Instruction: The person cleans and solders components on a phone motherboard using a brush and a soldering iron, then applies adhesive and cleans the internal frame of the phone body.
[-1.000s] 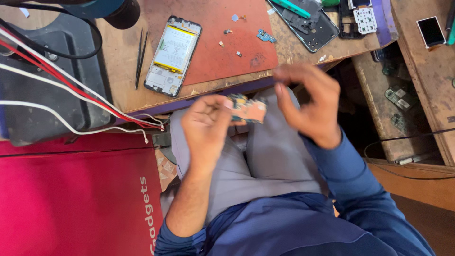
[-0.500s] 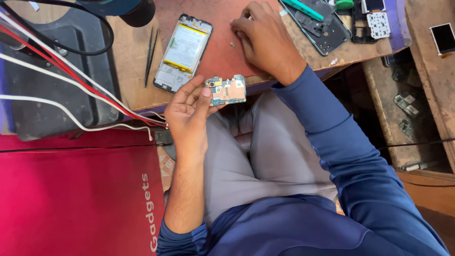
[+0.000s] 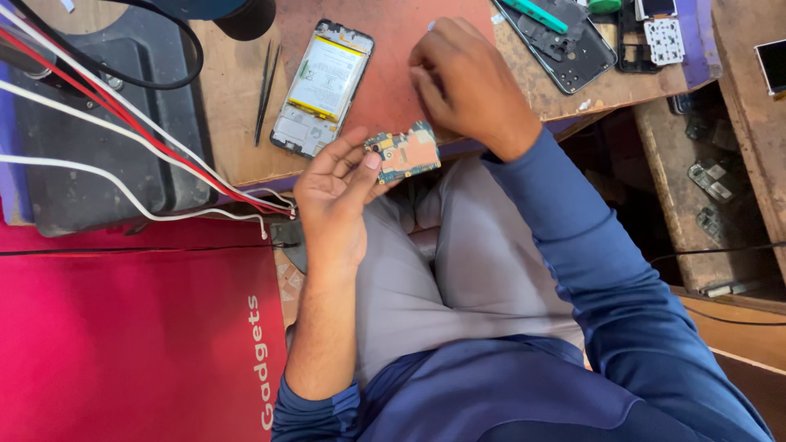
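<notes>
— Two fingers of my left hand (image 3: pixel 332 205) pinch the small circuit board (image 3: pixel 403 153) over my lap.
— Could it fall?
— Yes, my grip is light. My right hand (image 3: pixel 471 82) is curled on the tabletop (image 3: pixel 233 135).

Opened phone (image 3: pixel 322 88): lies on the worktop (image 3: pixel 229 123), back cover off, tilted; a large rectangular battery label fills its middle, pale yellow-white with a yellow edge and small dark print.
Small screen, far right (image 3: pixel 771 65): on a separate wooden surface at the frame edge, a rectangular glass panel, pale and glossy with a dark border, partly cut off.
Small display, top edge (image 3: pixel 657 7): at the far end of the worktop, a small light rectangle in a dark frame, only its lower part visible.
Red panel (image 3: pixel 131 344): lower left, a broad flat red surface carrying one line of white lettering that runs along its right edge.
</notes>
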{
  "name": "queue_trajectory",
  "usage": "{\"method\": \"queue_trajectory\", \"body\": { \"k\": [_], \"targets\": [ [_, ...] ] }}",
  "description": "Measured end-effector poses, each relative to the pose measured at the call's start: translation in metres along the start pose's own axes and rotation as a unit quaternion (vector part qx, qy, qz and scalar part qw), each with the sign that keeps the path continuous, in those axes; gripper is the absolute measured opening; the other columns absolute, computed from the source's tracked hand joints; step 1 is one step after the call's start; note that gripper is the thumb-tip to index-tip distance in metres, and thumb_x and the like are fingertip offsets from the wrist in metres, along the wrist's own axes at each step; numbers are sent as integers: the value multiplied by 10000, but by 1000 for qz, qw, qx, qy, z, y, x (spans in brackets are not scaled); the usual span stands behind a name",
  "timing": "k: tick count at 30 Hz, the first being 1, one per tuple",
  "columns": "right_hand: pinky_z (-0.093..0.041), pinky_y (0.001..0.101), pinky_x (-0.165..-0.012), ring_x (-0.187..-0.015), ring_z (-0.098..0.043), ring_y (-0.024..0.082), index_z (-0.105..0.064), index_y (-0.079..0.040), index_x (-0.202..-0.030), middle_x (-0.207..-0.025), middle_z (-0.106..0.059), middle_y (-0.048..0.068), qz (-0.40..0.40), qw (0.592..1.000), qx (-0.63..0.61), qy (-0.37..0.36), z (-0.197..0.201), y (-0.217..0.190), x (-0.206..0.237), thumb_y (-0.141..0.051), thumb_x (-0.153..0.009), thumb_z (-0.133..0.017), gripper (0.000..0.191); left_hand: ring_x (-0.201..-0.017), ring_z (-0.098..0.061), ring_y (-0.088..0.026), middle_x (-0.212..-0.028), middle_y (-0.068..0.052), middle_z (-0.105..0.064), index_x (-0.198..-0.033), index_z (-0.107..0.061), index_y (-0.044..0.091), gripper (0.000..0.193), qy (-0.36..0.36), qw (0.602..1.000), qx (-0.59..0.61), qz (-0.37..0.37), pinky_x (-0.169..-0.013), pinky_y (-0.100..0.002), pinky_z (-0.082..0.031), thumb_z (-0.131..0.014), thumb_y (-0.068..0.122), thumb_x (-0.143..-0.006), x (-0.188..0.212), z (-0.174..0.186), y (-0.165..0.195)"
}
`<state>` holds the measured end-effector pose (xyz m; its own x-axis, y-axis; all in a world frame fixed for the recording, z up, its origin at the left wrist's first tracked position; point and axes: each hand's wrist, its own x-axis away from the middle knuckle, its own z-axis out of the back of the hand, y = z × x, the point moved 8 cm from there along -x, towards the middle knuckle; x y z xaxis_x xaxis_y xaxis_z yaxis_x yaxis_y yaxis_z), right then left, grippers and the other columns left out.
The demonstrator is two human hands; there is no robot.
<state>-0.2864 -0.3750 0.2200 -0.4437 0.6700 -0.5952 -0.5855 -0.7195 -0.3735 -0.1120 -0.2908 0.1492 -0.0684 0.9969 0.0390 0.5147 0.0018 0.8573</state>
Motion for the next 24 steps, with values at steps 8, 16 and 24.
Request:
{"method": "queue_trajectory", "body": {
  "k": [8,16,24],
  "targets": [
    [-514,249,-770,-879,-640,130,-663,59,-1000,-1012,-684,98,-113,958,-252,75,61,-27,68,100,-917,-689,96,-1008,-734,-231,-1138,-186,-703,-1304,-574,-127,343,-33,999,-19,16,-855,-425,-681,-643,-54,-976,14,-25,-5],
    [-548,244,-774,-866,-672,122,-702,64,-1066,-1014,-711,116,-151,954,-254,53,78,-59,98,100,-883,-757,195,-1123,-717,-219,-1248,-195,-691,-1426,-499,-114,441,-156,985,-41,53,-959,-354,-634,-599,-86,-998,37,-57,-17],
    [-507,228,-656,-778,-635,140,-738,34,-1063,-1008,-727,118,-143,978,-128,77,91,-75,100,104,-910,-776,172,-1225,-679,-213,-1359,-171,-628,-1491,-457,-80,505,-207,976,-62,33,-1005,-302,-575,-582,-126,-1004,53,-76,-23]
  ]
}}
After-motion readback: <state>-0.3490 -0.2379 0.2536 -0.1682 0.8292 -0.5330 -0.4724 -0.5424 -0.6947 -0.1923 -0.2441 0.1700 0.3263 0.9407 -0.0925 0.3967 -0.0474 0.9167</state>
